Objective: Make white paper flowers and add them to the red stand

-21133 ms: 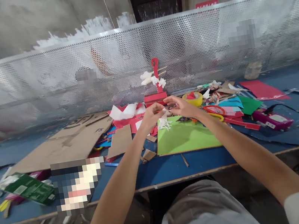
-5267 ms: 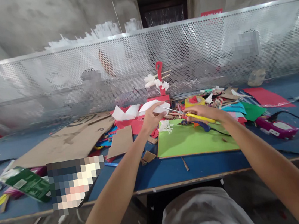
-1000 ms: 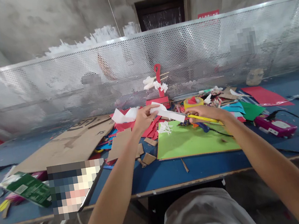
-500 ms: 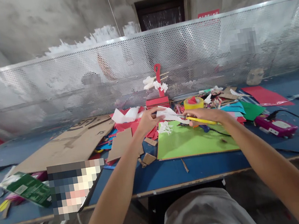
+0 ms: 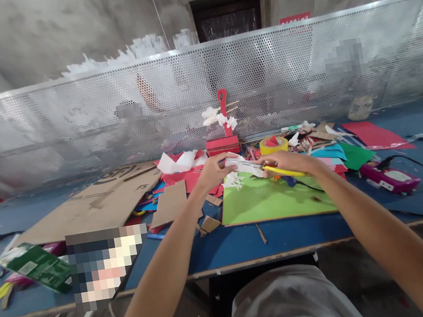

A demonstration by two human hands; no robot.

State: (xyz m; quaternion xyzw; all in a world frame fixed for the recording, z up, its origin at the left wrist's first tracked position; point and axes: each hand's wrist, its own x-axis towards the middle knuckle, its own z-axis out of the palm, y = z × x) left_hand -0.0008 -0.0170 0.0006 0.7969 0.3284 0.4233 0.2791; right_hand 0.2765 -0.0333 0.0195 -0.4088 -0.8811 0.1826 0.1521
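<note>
A strip of white paper (image 5: 254, 170) is pinched in my left hand (image 5: 213, 171), its fingers closed on the strip's left end. My right hand (image 5: 284, 160) grips a pair of scissors by yellow handles (image 5: 283, 170), the thin metal blades lying along the paper. Whether the blades are parted is too small to make out. Below the strip, a fringed piece of white paper (image 5: 232, 180) rests at the upper left corner of a lime-green sheet (image 5: 270, 200). Behind my hands stands a red upright on a red base (image 5: 223, 146), with white tufts and thin sticks attached.
Cardboard (image 5: 93, 201) covers the left of the blue table, near a green box (image 5: 38, 269). A yellow tape roll (image 5: 273, 145) sits beyond my right hand. Rightward are a purple glue gun-like device (image 5: 391, 178) with a black cord and a red sheet (image 5: 376, 135). Perforated metal (image 5: 178, 99) borders the back.
The left hand has shifted slightly right along the white paper, closer to the scissors. The strip is now more bunched between the hands. The right hand keeps its grip on the scissors.
</note>
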